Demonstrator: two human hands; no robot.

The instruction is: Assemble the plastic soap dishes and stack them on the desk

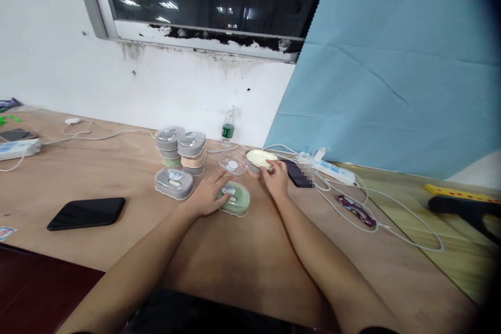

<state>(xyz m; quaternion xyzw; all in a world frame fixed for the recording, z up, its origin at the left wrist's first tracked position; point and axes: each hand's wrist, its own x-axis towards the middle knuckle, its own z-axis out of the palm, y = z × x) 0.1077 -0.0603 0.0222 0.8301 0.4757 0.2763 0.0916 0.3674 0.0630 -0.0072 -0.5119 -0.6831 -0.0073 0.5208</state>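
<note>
My left hand (211,194) lies with its fingers stretched out across the left side of a green, rounded box with a clear lid (239,199). The fingers of my right hand (276,178) are bent around the near edge of a cream oval tray (261,157), gripping it. That tray sits on top of grey and peach boxes (253,169). Just behind the green box, a loose clear lid with a round white label (229,163) lies close to my left fingertips. To the left stands a single grey lidded box (174,183).
Stacked lidded boxes (191,145) stand at the back, near a plastic bottle (227,128). A black phone (86,213) lies at left, another dark phone (299,173) at right. White cables, a power strip (334,171) and a dark red wrapper (356,211) occupy the right side.
</note>
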